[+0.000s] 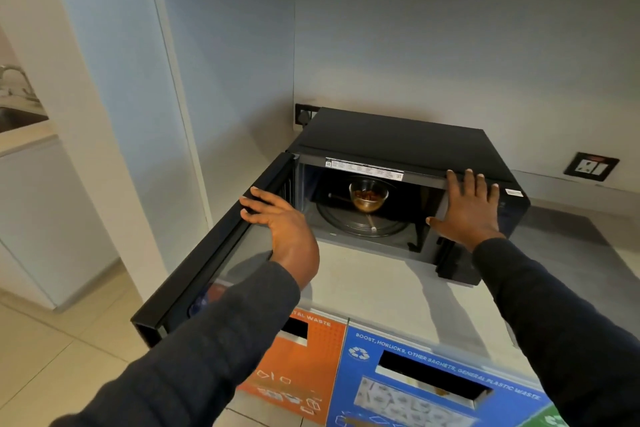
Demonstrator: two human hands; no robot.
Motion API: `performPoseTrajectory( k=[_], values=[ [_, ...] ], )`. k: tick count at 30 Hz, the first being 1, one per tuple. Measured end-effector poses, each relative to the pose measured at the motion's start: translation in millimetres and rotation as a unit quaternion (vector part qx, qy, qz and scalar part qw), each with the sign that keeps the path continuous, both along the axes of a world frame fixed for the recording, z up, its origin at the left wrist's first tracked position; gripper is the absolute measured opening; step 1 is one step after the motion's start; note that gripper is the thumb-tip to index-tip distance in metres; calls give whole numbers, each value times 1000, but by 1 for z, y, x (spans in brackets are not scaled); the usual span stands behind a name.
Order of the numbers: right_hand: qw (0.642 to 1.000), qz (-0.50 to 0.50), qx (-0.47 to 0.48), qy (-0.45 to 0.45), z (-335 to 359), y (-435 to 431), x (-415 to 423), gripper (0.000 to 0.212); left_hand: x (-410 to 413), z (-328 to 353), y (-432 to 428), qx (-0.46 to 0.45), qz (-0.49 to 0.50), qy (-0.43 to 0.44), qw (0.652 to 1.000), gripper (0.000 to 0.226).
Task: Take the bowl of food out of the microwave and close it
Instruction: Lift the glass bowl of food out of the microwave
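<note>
A black microwave point(398, 135) stands on a pale counter with its door point(214, 253) swung wide open to the left. Inside, a clear glass bowl point(367, 196) of brown food sits on the round glass turntable point(360, 224). My left hand point(273, 218) grips the top edge of the open door, fingers curled over it. My right hand point(467, 208) lies flat with spread fingers against the microwave's front, on the panel right of the opening. Neither hand touches the bowl.
The counter point(381, 288) runs in front of and right of the microwave. Below its front edge are orange point(304, 364) and blue point(433, 385) waste-bin panels with slots. A wall socket point(590, 166) sits at the right, wall cabinets overhead, a sink point(17, 107) far left.
</note>
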State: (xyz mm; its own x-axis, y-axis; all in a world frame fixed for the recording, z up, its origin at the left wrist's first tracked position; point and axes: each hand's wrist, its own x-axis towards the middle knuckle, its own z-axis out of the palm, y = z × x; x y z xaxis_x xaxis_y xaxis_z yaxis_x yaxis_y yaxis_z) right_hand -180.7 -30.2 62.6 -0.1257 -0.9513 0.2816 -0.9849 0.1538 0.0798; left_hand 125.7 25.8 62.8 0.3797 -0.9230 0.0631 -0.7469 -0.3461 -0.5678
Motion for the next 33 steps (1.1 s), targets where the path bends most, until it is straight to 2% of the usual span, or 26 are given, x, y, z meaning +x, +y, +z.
performPoseTrajectory(
  k=[3, 6, 10, 13, 15, 18, 20, 23, 28, 33],
  values=[
    [1000, -8, 1, -7, -1, 2, 1, 112, 2, -2, 1, -2, -17, -17, 1000, 70],
    [1000, -14, 2, -9, -2, 4, 2, 112, 3, -4, 1, 0, -30, 2, 1000, 76],
    [1000, -25, 4, -13, -2, 9, 8, 111, 7, -3, 13, -23, -63, 95, 993, 98],
    [1000, -24, -7, -20, -6, 18, 13, 107, 10, -1, 32, -73, -158, 201, 964, 110],
    [999, -15, -30, -29, -12, 30, 20, 104, 12, -8, 42, -112, -212, 266, 934, 110],
    [996, 4, -53, -67, -30, 48, 35, 101, 10, -29, 47, -121, -259, 359, 889, 105],
    [990, 23, -53, -126, -46, 56, 46, 100, 6, -46, 45, -117, -280, 419, 856, 100],
    [969, 47, -38, -241, -71, 65, 62, 99, -1, -75, 37, -122, -291, 537, 782, 92],
    [912, 54, -3, -408, -104, 64, 81, 98, -15, -113, 17, -96, -169, 745, 638, 89],
    [828, 32, 15, -559, -124, 50, 89, 93, -32, -126, -17, -108, -60, 840, 529, 77]
  ],
)
